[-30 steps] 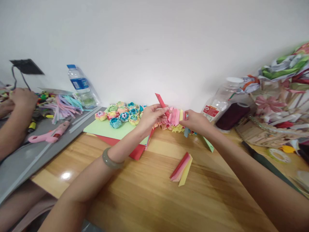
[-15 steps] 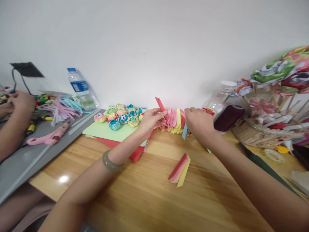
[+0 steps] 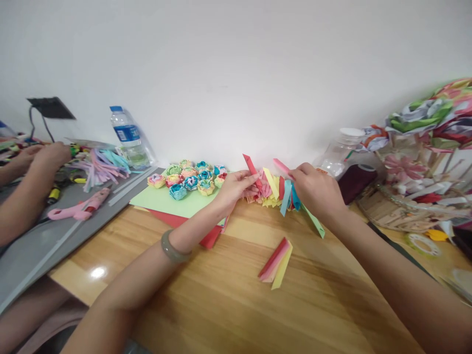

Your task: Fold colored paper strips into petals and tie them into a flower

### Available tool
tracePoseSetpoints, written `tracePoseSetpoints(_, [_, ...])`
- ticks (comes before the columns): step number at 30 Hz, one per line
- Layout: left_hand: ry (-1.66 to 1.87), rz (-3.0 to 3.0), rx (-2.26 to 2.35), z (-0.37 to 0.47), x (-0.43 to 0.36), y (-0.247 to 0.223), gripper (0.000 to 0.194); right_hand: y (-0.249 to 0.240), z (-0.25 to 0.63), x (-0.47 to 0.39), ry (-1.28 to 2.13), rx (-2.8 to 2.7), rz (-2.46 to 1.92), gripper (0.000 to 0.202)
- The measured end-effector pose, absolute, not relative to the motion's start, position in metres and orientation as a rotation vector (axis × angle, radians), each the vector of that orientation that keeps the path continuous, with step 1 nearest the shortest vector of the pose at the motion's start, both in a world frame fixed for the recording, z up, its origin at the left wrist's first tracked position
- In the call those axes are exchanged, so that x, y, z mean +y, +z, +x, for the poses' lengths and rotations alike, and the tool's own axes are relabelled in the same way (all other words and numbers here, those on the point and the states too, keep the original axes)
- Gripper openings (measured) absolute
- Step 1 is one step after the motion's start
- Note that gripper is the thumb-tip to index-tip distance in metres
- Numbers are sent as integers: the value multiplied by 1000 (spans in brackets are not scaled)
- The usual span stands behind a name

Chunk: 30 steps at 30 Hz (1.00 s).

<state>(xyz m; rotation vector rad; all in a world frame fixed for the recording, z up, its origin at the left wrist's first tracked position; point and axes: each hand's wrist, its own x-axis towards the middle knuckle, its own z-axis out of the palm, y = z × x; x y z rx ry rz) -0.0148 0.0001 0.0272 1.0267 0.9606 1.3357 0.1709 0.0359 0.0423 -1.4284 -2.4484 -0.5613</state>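
Nearest on the wooden table [image 3: 221, 295], one small fanned bundle of folded paper strips [image 3: 276, 263], red, pink and yellow, lies at 6 o'clock from both hands and well apart from them. The left hand [image 3: 234, 189], with one grey-green bangle [image 3: 173, 248] on its wrist, pinches one red folded strip [image 3: 252, 169] between thumb and fingers. The right hand [image 3: 313, 189] is closed around one pink strip [image 3: 280, 165]. Between the hands sits one pile of mixed coloured strips [image 3: 275, 191].

At 9 o'clock from the left hand, about twelve paper roses [image 3: 188, 178] rest on one green sheet [image 3: 165, 201] over one red sheet [image 3: 206, 238].

Farther at 9 o'clock lie one pink glue gun [image 3: 79, 209] and one water bottle [image 3: 129, 140], its blue label unreadable. At 3 o'clock stands one dark thread spool [image 3: 354, 182].
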Motion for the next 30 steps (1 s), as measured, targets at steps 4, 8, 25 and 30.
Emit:
tracePoseSetpoints(4, [1331, 1044, 954, -12, 0, 26, 21, 39, 172, 35, -502, -2385, -1344, 24])
tracePoseSetpoints(8, [1328, 1020, 958, -9, -1, 24, 21, 36, 163, 31, 0, -2086, -1158, 21])
tracePoseSetpoints(25, [1275, 1005, 825, -1, -6, 17, 21, 24, 154, 20, 826, -2044, -679, 22])
tracePoseSetpoints(30, [1275, 986, 819, 0, -10, 22, 23, 25, 156, 20, 813, -2031, -676, 24])
